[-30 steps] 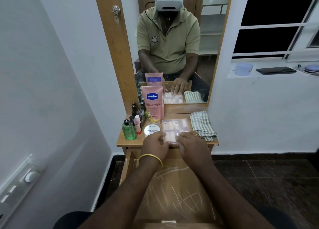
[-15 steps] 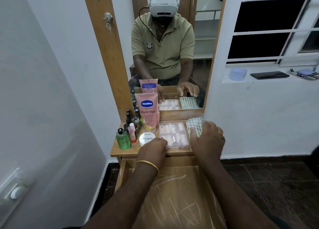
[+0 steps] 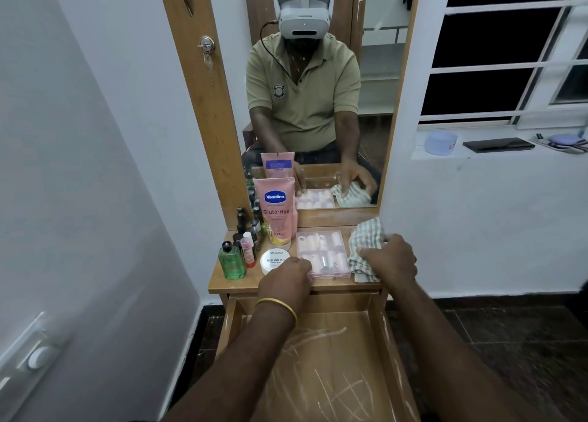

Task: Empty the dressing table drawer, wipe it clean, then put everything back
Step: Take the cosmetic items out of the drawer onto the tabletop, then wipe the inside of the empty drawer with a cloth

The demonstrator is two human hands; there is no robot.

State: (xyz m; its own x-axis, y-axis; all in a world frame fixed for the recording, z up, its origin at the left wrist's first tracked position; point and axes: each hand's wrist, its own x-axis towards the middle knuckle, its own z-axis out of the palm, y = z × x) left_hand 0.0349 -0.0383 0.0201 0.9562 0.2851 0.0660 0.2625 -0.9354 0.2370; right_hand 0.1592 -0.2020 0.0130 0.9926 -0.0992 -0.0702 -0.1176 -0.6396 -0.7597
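The wooden drawer (image 3: 378, 342) is pulled out below the dressing table, its scratched bottom bare. On the tabletop (image 3: 222, 281) stand a pink Vaseline tube (image 3: 276, 211), a white nail polish remover tub (image 3: 274, 259), a green bottle (image 3: 231, 262), several small dark bottles (image 3: 246, 227) and a clear pink nail box (image 3: 322, 253). My left hand (image 3: 288, 278) rests with curled fingers at the box's front left corner. My right hand (image 3: 389, 258) grips the checked cloth (image 3: 366, 237) at the table's right side.
A mirror (image 3: 318, 87) stands behind the tabletop, reflecting a person in a headset. A white wall runs along the left. A window ledge (image 3: 496, 153) at right holds a small tub and a dark flat thing. Dark tiled floor lies right of the drawer.
My right hand left the nail box, moved right onto the checked cloth and has closed on it. My left hand stayed at the box's front left corner.
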